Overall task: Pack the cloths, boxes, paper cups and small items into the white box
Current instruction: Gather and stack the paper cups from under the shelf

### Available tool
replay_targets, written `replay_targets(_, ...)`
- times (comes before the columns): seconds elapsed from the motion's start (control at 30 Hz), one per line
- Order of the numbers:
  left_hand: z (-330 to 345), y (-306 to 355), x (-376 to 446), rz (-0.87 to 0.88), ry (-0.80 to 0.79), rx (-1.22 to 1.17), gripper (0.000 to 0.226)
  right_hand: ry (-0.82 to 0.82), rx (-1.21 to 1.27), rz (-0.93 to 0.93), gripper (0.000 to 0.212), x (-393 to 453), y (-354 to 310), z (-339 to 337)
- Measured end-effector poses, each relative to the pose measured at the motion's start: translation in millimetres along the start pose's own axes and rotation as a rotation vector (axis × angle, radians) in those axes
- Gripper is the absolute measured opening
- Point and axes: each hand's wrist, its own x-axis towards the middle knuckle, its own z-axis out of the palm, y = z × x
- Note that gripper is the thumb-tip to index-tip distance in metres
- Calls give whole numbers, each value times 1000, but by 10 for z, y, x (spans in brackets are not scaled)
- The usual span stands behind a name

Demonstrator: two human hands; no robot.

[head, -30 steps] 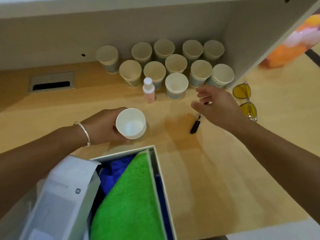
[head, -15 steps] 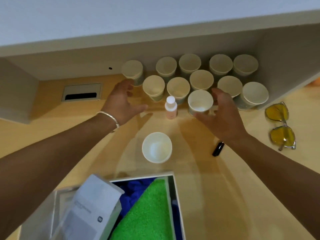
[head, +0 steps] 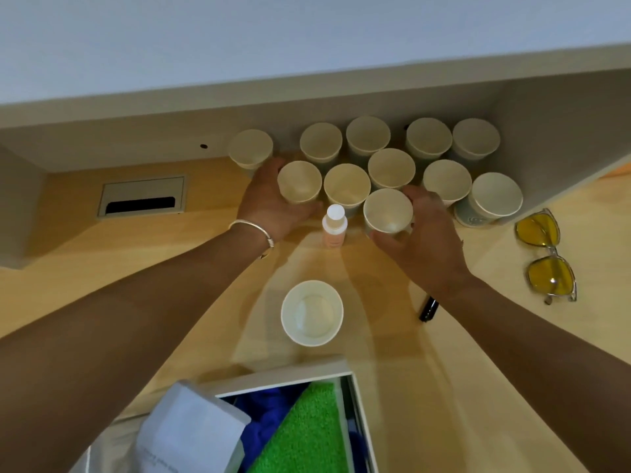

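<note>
The paper-cup step is judged in hand: the left hand [head: 273, 203] is wrapped around one paper cup [head: 299, 181], the right hand [head: 421, 233] around the front cup [head: 387, 210]; lifting toward the white box [head: 358, 397] below is called for next

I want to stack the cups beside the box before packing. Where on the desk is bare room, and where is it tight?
Bare desk lies left of the lone cup, below the cable slot, and right of the white box, below the black pen. It is crowded at the back: the cup cluster, small bottle, both hands and the yellow glasses.
</note>
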Motion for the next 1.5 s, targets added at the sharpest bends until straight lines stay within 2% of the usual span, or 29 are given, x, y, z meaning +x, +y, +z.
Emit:
replay_targets(0.13, -130, 12, -58, 13, 56, -22, 64, 16, -11, 18, 71, -57, -86, -93)
replay_targets(0.3, -662, 70, -127, 77, 296, -141, 56, 101, 113, -59, 61, -86, -377, -490)
replay_targets(0.37, -842, 85, -68, 53, 384, -135, 53, 129, 194, -111, 49, 7, -584, -591)
replay_targets(0.43, -947, 64, 51, 11, 455, -101, 43, 157, 197, -115, 47, 146, -747, -579)
replay_targets(0.47, -976, 46, 118, -28, 470, -79, 46, 156, 194, -108, 49, 213, -801, -543)
replay_targets(0.53, -985, -18, 248, -72, 432, -41, 59, 124, 184, -110, 58, 328, -844, -438)
replay_targets(0.6, -950, -91, 338, -22, 363, 8, 58, 62, 118, -127, 68, 409, -833, -330)
replay_targets(0.7, -883, -143, 413, 75, 282, 56, 54, -41, 16, -154, 69, 472, -767, -210)
replay_targets(0.8, -808, -198, 476, 160, 227, 48, 57, -107, -198, -210, 71, 489, -650, -129)
replay_targets(1.0, -582, -413, 522, 93, 122, 81, 59, -197, -307, -281, 77, 470, -467, -75)
replay_targets(1.17, -531, -457, 484, 70, 36, -14, 67, -210, -333, -383, 72, 457, -462, -69)
replay_targets(1.33, -583, -394, 314, 65, -41, 56, 73, -217, -388, -392, 73, 386, -442, -139)
replay_targets(1.5, -743, -357, -58, 36, -185, 177, 75, -204, -433, -422, 70, 25, -339, -300)
